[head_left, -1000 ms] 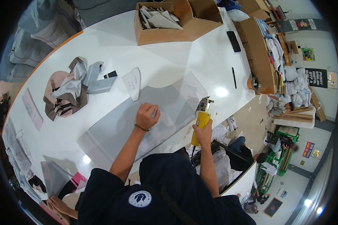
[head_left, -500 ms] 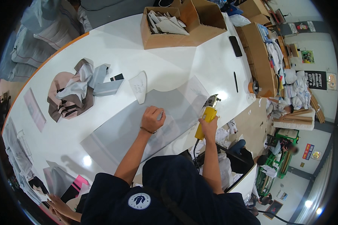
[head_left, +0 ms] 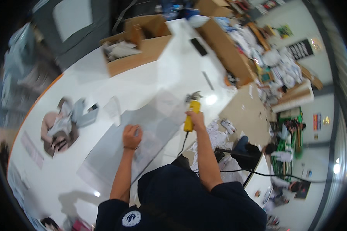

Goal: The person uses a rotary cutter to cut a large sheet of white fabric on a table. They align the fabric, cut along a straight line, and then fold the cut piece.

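Head view, fingers first: the right hand (head_left: 197,118) is wrapped tight around a yellow-handled power tool (head_left: 191,111), its metal head at the far edge of a grey sheet (head_left: 135,138). The left hand (head_left: 132,136) lies on that sheet, fingers curled loosely, holding nothing that shows. The sheet lies across a broad white table (head_left: 142,82) in a cluttered workroom. Since half a second ago both hands sit much where they were on the sheet; the view has swung and blurred. Farther out lie a heap of fabric pieces (head_left: 61,125), an open cardboard box (head_left: 137,48) and a dark cord (head_left: 182,144) trailing from the tool.
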Motion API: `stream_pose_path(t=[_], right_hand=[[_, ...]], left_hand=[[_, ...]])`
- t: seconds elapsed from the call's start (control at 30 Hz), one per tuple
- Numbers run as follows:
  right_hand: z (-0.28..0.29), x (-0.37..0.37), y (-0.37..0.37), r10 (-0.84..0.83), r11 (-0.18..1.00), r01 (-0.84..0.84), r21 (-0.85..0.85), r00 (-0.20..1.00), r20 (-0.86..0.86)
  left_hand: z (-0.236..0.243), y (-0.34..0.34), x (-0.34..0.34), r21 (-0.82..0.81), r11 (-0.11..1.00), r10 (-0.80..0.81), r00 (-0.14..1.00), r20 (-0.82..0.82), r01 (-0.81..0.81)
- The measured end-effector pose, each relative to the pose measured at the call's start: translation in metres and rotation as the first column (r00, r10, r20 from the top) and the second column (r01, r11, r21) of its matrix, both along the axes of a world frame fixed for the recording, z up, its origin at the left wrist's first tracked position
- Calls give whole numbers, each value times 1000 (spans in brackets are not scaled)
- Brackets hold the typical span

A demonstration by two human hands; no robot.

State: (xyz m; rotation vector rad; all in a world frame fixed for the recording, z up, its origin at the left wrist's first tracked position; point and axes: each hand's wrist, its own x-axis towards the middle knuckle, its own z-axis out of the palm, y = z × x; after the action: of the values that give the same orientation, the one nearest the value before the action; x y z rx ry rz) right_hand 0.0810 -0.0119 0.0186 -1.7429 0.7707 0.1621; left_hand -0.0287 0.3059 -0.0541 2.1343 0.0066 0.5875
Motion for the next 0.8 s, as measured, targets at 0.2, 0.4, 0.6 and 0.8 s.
stream_pose_path(t=[0.2, 0.4, 0.6, 0.8], right_hand=[[14, 23, -73, 170, 982, -171, -85, 985, -23], [16, 79, -130, 448, 883, -432, 183, 893, -53], [-1, 136, -159, 600, 796, -593, -117, 799, 36], [9, 165, -141, 676, 654, -569, -498, 735, 48]], left_hand=[[16, -27, 3, 74, 997, -20, 988, -152, 32], [40, -104, 15, 179, 959, -174, 956, -237, 219], [33, -221, 47, 389, 860, -238, 934, -268, 330], [30, -240, 70, 430, 628, -386, 740, -552, 648]])
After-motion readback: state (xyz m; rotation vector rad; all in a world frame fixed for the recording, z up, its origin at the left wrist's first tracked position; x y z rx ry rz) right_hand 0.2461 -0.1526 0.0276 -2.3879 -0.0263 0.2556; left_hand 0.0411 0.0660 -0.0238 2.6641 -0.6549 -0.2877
